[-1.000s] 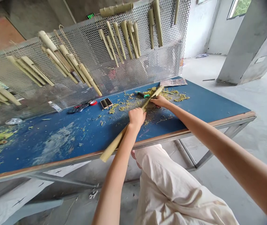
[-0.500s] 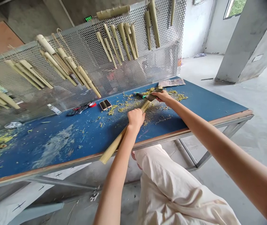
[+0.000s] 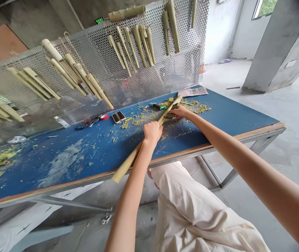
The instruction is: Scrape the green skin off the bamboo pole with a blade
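A long pale bamboo tube (image 3: 127, 161) lies slantwise over the table, its near end sticking out past the front edge. My left hand (image 3: 152, 133) is closed around its middle and presses it on the tabletop. Farther up the bamboo, my right hand (image 3: 180, 112) pinches a dark sheet of sandpaper (image 3: 169, 114) against the tube's right side. Part of the sheet is hidden behind the tube and my fingers. Just left of it lies a tool with a black and green handle (image 3: 158, 106). Yellow-green shavings (image 3: 139, 120) are scattered around.
On the blue table (image 3: 86, 154) lie a phone (image 3: 118, 117), red tape (image 3: 103, 117), dark tools (image 3: 88, 123), a small bottle (image 3: 61, 122) and a flat paper piece (image 3: 193, 91). Bamboo pieces (image 3: 139, 43) hang on the perforated metal panel (image 3: 97, 52) behind. A concrete pillar (image 3: 270, 52) stands right.
My right hand and the sandpaper have shifted slightly down and toward me, off the top of the tube to its side, baring its far end. My left hand stays in place.
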Demonstrator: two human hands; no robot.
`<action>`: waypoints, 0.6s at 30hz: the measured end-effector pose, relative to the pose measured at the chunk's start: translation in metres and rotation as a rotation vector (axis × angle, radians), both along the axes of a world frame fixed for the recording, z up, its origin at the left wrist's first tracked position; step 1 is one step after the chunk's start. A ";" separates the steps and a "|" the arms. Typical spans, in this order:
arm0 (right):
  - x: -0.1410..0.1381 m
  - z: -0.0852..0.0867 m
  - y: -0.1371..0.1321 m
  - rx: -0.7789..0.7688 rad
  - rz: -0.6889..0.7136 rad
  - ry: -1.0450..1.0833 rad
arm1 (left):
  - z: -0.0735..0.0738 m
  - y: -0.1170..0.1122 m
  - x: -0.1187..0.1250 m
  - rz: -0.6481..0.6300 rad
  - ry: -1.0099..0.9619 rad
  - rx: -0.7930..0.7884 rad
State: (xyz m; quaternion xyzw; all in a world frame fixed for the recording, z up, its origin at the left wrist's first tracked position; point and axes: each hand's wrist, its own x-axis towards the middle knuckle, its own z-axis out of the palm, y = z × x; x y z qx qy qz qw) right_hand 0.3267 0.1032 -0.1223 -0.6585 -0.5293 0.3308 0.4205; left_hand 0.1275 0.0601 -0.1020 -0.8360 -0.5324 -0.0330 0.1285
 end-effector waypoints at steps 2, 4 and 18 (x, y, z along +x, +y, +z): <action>-0.001 0.001 -0.002 -0.032 -0.009 -0.001 | 0.000 0.000 0.000 -0.001 0.002 -0.003; -0.003 0.002 -0.003 -0.061 0.059 -0.012 | 0.000 0.000 0.000 0.002 0.003 0.000; -0.003 -0.001 0.003 -0.074 0.032 -0.075 | 0.001 -0.002 0.001 -0.002 0.012 0.005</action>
